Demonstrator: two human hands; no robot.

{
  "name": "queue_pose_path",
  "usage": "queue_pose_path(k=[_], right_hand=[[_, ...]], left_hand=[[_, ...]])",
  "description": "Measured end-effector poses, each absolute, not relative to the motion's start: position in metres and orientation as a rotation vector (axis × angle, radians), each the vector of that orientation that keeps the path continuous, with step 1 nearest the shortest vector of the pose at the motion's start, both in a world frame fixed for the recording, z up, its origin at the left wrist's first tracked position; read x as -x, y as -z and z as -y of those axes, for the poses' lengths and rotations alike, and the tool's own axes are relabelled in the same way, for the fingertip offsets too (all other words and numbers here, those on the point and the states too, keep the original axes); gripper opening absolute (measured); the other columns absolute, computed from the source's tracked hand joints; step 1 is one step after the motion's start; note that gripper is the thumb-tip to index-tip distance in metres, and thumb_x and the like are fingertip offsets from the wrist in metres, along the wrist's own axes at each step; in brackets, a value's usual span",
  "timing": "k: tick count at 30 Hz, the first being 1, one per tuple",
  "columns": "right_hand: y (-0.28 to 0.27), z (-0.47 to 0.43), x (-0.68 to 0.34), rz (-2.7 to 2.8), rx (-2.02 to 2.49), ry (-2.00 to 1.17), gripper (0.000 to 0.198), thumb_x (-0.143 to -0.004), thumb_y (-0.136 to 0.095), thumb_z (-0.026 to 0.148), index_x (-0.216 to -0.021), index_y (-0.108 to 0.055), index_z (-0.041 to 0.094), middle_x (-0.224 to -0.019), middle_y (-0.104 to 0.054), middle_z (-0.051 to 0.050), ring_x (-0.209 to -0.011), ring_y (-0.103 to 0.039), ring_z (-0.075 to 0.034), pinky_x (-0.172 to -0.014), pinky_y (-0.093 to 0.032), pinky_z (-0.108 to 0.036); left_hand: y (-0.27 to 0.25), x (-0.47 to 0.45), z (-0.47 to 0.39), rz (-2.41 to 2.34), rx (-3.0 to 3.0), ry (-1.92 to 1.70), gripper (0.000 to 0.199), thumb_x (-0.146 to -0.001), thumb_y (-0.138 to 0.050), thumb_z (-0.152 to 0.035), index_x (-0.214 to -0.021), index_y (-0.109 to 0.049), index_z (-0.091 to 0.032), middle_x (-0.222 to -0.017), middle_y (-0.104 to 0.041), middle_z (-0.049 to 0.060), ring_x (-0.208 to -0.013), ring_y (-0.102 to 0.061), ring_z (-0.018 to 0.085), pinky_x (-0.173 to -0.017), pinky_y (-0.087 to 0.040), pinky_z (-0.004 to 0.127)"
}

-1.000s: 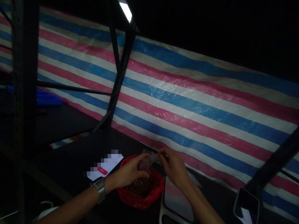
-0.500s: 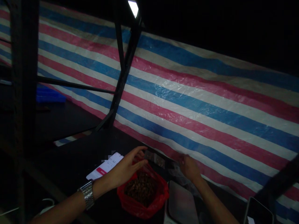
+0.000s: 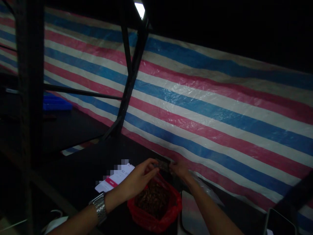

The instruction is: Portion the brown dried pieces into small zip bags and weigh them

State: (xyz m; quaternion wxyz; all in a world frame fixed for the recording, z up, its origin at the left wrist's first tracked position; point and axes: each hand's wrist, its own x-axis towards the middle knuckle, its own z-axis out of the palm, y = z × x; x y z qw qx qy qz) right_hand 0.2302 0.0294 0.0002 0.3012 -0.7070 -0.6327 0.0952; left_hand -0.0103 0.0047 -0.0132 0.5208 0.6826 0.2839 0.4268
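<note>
A small clear plastic bag with dark brown contents is stretched between my hands, behind the red bag. My left hand, with a metal watch on its wrist, has thumb and fingers curled at the bag's left end; the exact grip is dim. At the right end, the fingers of my right hand are closed on it. Just below my hands stands an open red plastic bag full of small brown pieces, whose kind I cannot make out.
Left of my hand lies a lit phone. A flat-topped device like a scale stands under my right forearm, near clear plastic bags. A dark-screened device is at lower right. Striped sheeting and a metal post border the dark table.
My right hand has moved left from the clear plastic bags to the small filled bag's right end. My left hand's fingers have closed in at its left end. The view has shifted slightly.
</note>
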Motion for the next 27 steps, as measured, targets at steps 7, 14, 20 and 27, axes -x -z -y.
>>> queue_pose_path(k=[7, 14, 20, 27], right_hand=[[-0.058, 0.025, -0.197, 1.724, 1.733, -0.498, 0.015, -0.092, -0.074, 0.028, -0.084, -0.078, 0.015, -0.082, -0.076, -0.001, -0.079, -0.07, -0.018, -0.071, -0.054, -0.028], [-0.053, 0.067, -0.171, 1.617, 1.581, -0.635, 0.019, -0.086, -0.07, 0.03, -0.073, -0.076, 0.018, -0.066, -0.071, 0.002, -0.059, -0.06, -0.013, -0.056, -0.041, -0.023], [-0.027, 0.066, -0.174, 1.471, 1.607, -0.491, 0.017, -0.085, -0.059, 0.02, -0.068, -0.063, 0.021, -0.063, -0.061, 0.004, -0.063, -0.058, -0.015, -0.059, -0.041, -0.024], [-0.025, 0.068, -0.168, 1.495, 1.558, -0.152, 0.015, -0.086, -0.055, 0.014, -0.075, -0.054, 0.024, -0.073, -0.059, 0.003, -0.071, -0.056, -0.018, -0.068, -0.04, -0.029]], left_hand=[[-0.002, -0.026, -0.011, -0.586, -1.528, -0.977, 0.061, -0.081, -0.06, -0.081, -0.095, -0.063, -0.022, -0.083, -0.068, 0.001, -0.067, -0.065, 0.018, -0.062, -0.048, 0.031], [-0.009, -0.02, 0.0, -0.558, -1.662, -0.967, 0.053, -0.085, -0.063, -0.076, -0.083, -0.062, -0.023, -0.077, -0.066, -0.001, -0.069, -0.06, 0.018, -0.063, -0.045, 0.03], [0.002, -0.012, -0.001, -0.669, -1.734, -0.829, 0.04, -0.096, -0.066, -0.056, -0.076, -0.062, -0.02, -0.067, -0.06, -0.005, -0.061, -0.056, 0.013, -0.061, -0.045, 0.029], [-0.003, 0.0, 0.011, -0.708, -1.437, -0.711, 0.067, -0.073, -0.067, -0.087, -0.074, -0.062, -0.02, -0.069, -0.064, -0.001, -0.064, -0.06, 0.016, -0.06, -0.045, 0.03]])
